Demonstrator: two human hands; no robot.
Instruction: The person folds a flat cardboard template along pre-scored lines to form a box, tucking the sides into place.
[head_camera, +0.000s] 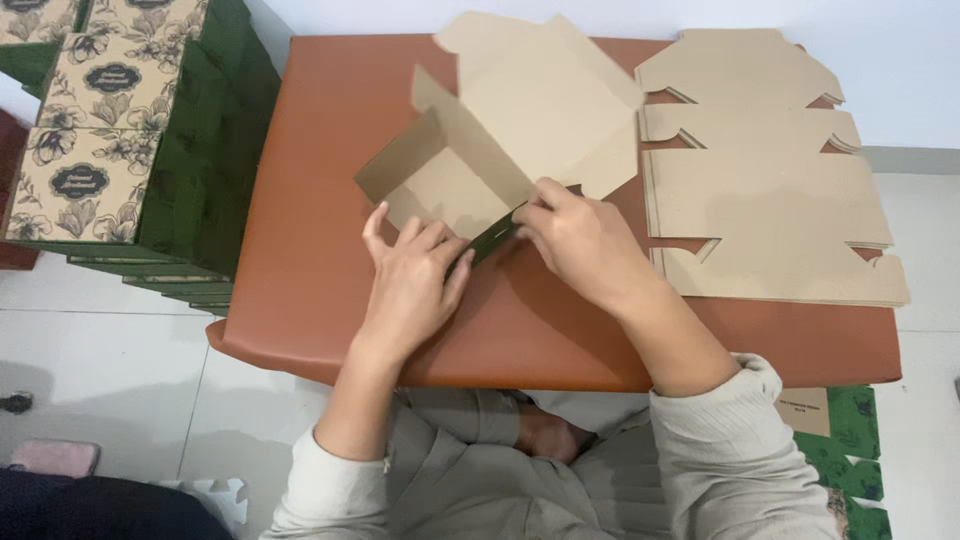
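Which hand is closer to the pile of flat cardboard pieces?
Right. The right hand is just beside the pile of flat cardboard pieces; the left hand is farther away.
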